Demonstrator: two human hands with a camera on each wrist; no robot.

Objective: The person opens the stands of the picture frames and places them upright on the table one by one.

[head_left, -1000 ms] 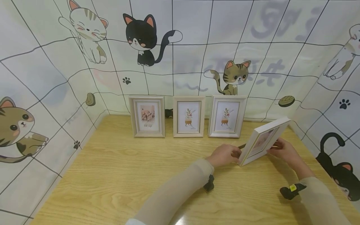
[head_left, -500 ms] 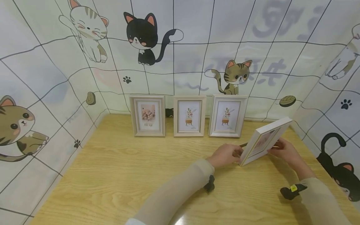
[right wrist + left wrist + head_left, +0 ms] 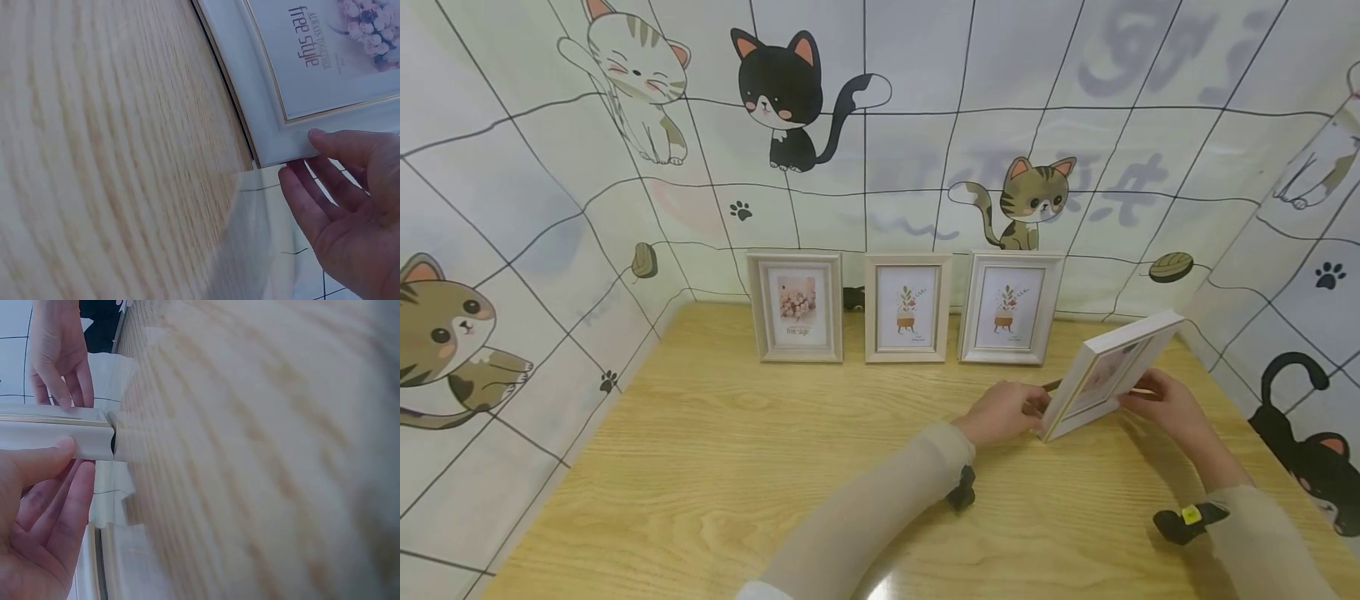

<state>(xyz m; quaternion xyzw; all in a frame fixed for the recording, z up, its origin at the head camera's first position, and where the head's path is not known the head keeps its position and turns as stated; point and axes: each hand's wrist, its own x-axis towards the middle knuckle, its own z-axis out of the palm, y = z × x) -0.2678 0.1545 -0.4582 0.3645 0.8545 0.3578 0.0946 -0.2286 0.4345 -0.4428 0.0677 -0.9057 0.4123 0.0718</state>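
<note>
A white picture frame [image 3: 1108,375] stands on the right of the wooden table, turned at an angle and leaning back. My left hand [image 3: 1000,412] grips its left side low down; in the left wrist view the thumb lies on the front moulding [image 3: 94,442] and the fingers reach behind. At the opposite side, my right hand [image 3: 1168,408] pinches the lower edge. The right wrist view shows that thumb on the white border [image 3: 275,134], fingers around the side, and a flower print [image 3: 369,28] lettered "free style". A dark strip shows behind the frame near my left hand.
Along the back stand a beige-grey flower-photo frame [image 3: 797,352], a cream potted-plant frame [image 3: 906,356] and a white potted-plant frame [image 3: 1000,357]. Behind and beside the wooden table [image 3: 737,450] hangs a grid-patterned cat backdrop [image 3: 910,67].
</note>
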